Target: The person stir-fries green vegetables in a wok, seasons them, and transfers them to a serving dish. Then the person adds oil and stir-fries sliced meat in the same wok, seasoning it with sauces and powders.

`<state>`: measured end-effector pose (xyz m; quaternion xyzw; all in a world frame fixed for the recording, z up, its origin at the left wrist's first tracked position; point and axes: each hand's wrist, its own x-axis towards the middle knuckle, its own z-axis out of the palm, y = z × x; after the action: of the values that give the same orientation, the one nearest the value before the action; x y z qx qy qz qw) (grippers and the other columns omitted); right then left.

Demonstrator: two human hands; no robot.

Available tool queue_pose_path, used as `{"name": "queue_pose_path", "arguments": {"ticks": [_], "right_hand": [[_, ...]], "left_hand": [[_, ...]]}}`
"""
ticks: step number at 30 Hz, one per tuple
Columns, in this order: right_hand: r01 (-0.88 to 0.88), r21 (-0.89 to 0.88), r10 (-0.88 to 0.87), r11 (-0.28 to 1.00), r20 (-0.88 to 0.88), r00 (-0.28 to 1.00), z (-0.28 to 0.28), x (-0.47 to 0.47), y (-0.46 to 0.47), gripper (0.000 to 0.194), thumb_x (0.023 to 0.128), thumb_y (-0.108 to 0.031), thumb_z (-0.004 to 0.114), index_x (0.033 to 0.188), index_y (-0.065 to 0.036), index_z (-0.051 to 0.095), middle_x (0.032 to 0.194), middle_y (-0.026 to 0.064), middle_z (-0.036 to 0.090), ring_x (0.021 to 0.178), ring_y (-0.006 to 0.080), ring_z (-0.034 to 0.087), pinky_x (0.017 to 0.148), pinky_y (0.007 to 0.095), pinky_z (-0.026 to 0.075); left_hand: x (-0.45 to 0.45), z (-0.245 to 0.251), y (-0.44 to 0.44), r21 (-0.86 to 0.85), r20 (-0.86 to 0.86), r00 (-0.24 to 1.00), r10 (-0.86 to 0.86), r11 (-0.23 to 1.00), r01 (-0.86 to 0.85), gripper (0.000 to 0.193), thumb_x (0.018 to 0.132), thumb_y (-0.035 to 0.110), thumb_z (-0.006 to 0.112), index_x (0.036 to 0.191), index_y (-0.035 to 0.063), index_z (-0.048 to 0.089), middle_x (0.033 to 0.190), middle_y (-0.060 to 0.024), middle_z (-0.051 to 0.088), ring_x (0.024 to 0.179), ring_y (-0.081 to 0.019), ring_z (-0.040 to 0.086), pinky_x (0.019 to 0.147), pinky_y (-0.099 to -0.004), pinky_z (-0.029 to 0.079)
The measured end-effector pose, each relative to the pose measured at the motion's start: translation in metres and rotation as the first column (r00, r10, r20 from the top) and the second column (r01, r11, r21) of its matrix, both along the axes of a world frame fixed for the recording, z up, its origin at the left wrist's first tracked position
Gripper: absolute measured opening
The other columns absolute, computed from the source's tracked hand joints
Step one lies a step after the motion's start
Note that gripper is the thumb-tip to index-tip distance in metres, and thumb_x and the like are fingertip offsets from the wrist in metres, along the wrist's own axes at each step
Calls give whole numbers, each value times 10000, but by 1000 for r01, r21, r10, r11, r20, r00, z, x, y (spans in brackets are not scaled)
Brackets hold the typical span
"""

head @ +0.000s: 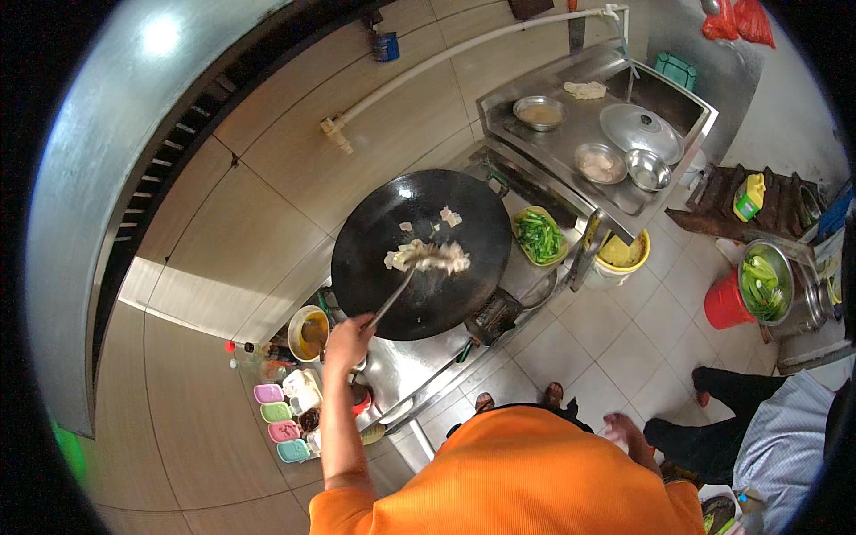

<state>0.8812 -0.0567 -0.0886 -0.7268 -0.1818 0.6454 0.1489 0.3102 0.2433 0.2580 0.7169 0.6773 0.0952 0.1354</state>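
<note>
My left hand (348,344) grips the handle of a long metal wok utensil (394,299), whose blurred head is among pale sliced pieces of food (435,257). These lie near the middle of a large black wok (374,281), with a few loose pieces farther up its surface. My right hand (625,431) hangs low at my right side, away from the wok; it appears empty, with its fingers apart. Right of the wok stands a yellowish dish of cut green vegetables (539,234). Close to my left hand is a bowl of brownish-yellow liquid (313,334).
Lidded seasoning boxes (282,431) and bottles line the left end. A steel sink counter (568,144) bears metal bowls and a pot lid (640,127). On the floor side are a yellow-rimmed bucket (623,251) and a bowl of greens (762,287). Another person (769,421) is at the right.
</note>
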Motion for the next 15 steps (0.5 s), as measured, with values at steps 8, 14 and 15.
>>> {"name": "queue_pose_path", "arguments": {"ticks": [8,14,15], "right_hand": [[-93,336,70,937,80,994,79,-20,144,444,889,-360,572,1246,-107,502,1092,52,571,906,205,591,680,424,530],[39,31,-41,999,56,998,66,-22,41,438,871,-376,581,1210,-105,523,1028,56,592,869,231,594,632,475,530],[77,-42,-79,996,-24,997,63,-20,20,429,873,-371,588,1206,-109,525,1073,61,576,896,262,597,659,512,529]], "left_hand": [[58,-48,92,167,21,1000,23,986,-26,299,843,206,607,1135,156,641,923,-201,659,889,-379,628,777,-457,498],[-11,4,9,34,-205,979,-8,999,15,313,822,237,603,1130,216,653,916,-169,669,860,-357,643,757,-456,511],[-23,7,-4,28,-154,988,7,1000,-2,318,815,242,618,1129,199,653,921,-174,667,865,-351,646,759,-454,511]]}}
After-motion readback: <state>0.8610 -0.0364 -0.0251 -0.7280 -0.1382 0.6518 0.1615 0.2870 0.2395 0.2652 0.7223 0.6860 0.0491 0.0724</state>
